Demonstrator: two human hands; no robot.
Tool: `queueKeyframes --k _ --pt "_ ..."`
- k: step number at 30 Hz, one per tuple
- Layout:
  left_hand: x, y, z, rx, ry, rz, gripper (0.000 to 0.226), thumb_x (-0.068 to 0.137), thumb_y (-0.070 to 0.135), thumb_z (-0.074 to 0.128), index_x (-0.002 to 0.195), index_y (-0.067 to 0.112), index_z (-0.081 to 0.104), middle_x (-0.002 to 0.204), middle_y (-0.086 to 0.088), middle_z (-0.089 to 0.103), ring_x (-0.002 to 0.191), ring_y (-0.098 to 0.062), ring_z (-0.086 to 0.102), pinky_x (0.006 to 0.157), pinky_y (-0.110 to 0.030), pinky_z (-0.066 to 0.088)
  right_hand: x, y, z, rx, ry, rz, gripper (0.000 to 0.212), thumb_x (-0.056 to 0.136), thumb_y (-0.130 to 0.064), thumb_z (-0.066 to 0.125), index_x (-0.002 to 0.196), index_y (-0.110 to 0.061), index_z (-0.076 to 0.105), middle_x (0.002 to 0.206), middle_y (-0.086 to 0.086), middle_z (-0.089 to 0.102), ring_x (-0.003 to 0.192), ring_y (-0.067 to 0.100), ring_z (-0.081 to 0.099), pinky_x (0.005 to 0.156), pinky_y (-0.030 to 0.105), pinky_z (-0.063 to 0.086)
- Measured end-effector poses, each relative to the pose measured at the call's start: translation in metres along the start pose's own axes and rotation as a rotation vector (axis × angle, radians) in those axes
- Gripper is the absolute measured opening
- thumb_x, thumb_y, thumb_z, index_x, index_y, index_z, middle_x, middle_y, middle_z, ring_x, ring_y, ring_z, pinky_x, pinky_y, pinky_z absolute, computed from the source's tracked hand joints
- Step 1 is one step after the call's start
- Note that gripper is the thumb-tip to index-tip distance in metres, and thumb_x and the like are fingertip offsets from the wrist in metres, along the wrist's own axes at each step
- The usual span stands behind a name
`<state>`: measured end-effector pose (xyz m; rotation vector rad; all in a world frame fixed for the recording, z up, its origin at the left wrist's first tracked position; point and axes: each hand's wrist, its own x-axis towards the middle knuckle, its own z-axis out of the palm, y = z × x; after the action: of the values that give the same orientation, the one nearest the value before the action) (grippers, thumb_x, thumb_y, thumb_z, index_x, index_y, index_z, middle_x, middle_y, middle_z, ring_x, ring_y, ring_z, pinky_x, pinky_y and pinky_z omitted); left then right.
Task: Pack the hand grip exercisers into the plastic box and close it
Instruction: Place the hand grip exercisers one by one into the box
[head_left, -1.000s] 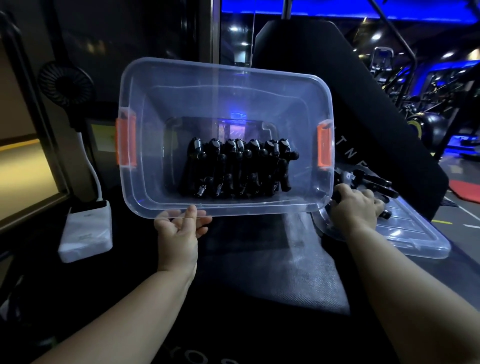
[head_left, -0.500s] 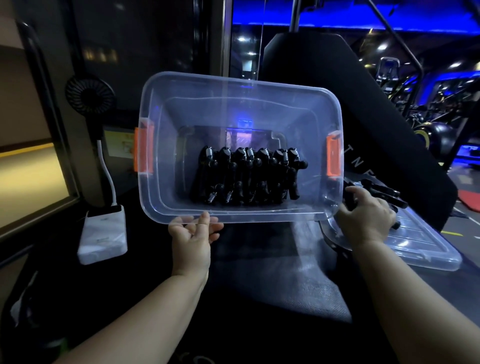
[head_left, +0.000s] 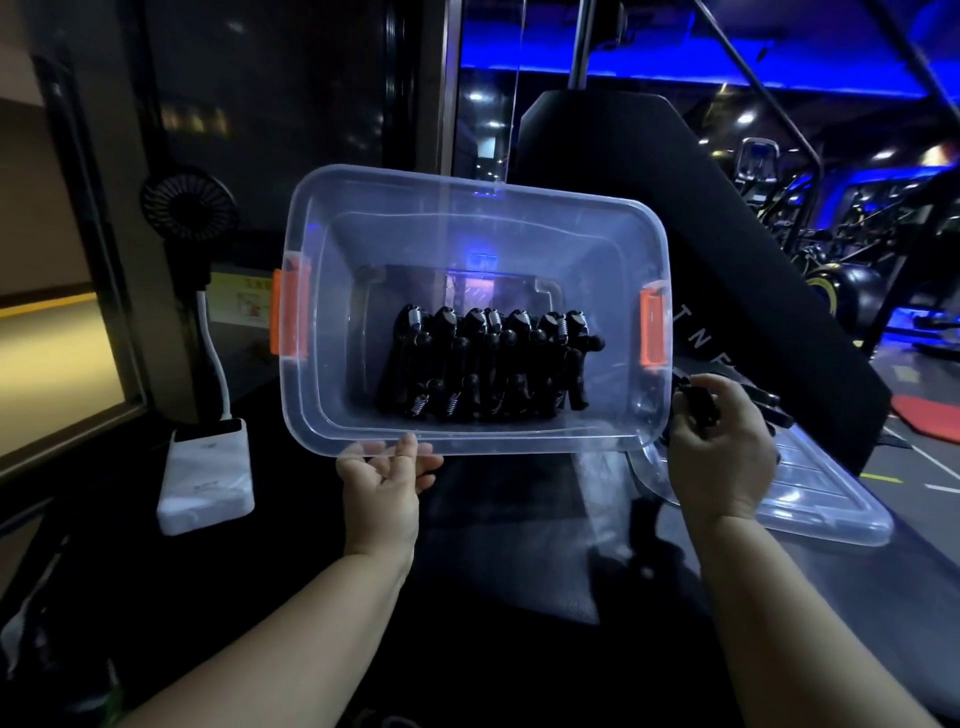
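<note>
My left hand (head_left: 383, 484) grips the near rim of the box (head_left: 467, 228), mouth facing me — my right hand (head_left: 721, 452) clutches an exerciser (head_left: 696, 401) just right of it.

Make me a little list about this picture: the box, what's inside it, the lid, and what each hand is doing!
Box: clear plastic box, open, tipped toward the camera
Inside: a row of black hand grip exercisers
Lid: the lid is off, lying to the right of the box
Left: the left hand holds the box's near rim
Right: the right hand grips a loose exerciser beside the box's right end
Finished: not yet
</note>
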<state>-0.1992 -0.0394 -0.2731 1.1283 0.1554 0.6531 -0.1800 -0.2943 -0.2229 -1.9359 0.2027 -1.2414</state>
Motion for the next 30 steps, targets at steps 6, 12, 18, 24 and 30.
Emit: queueKeyframes --k 6,12,18,24,30 --pt "-0.001 0.002 0.001 0.000 0.007 -0.004 0.021 0.096 0.013 0.052 0.108 0.005 0.036 0.083 -0.013 0.067 0.061 -0.013 0.067 0.057 -0.022 0.051 0.005 -0.020 -0.022 -0.060 0.002 -0.004 0.021 0.086 -0.025 0.065 0.107 -0.025 0.066 0.104 -0.002 0.068 0.097 0.023 0.061 0.071 0.027 0.036" --pt "-0.002 0.003 0.001 -0.002 -0.001 -0.004 0.021 0.097 0.013 0.051 0.109 0.005 0.035 0.083 -0.013 0.067 0.061 -0.012 0.067 0.057 -0.022 0.051 0.009 -0.043 -0.039 -0.183 -0.135 -0.017 0.020 0.085 -0.027 0.064 0.104 -0.028 0.067 0.096 -0.001 0.069 0.092 0.025 0.061 0.066 0.029 0.036" --pt "-0.003 0.004 0.000 -0.014 -0.009 -0.005 0.021 0.096 0.011 0.051 0.109 0.006 0.034 0.082 -0.013 0.066 0.058 -0.010 0.067 0.056 -0.019 0.052 0.005 -0.062 -0.038 -0.208 -0.288 -0.035 0.020 0.082 -0.033 0.065 0.101 -0.034 0.070 0.091 -0.003 0.070 0.090 0.023 0.062 0.072 0.033 0.048" --pt "-0.003 0.004 0.000 -0.008 -0.009 0.007 0.020 0.096 0.011 0.051 0.107 0.006 0.035 0.081 -0.012 0.066 0.058 -0.010 0.067 0.055 -0.019 0.052 -0.007 -0.066 -0.017 -0.082 -0.479 0.004 0.013 0.080 -0.033 0.072 0.092 -0.032 0.074 0.084 -0.009 0.072 0.081 0.015 0.066 0.075 0.032 0.053" --pt "-0.004 0.004 -0.001 -0.018 -0.014 0.004 0.019 0.097 0.011 0.050 0.106 0.007 0.035 0.082 -0.012 0.066 0.059 -0.011 0.067 0.057 -0.021 0.052 -0.011 -0.076 -0.006 -0.143 -0.712 -0.056 0.018 0.088 -0.033 0.060 0.104 -0.039 0.067 0.086 -0.011 0.069 0.068 0.011 0.063 0.065 0.028 0.050"
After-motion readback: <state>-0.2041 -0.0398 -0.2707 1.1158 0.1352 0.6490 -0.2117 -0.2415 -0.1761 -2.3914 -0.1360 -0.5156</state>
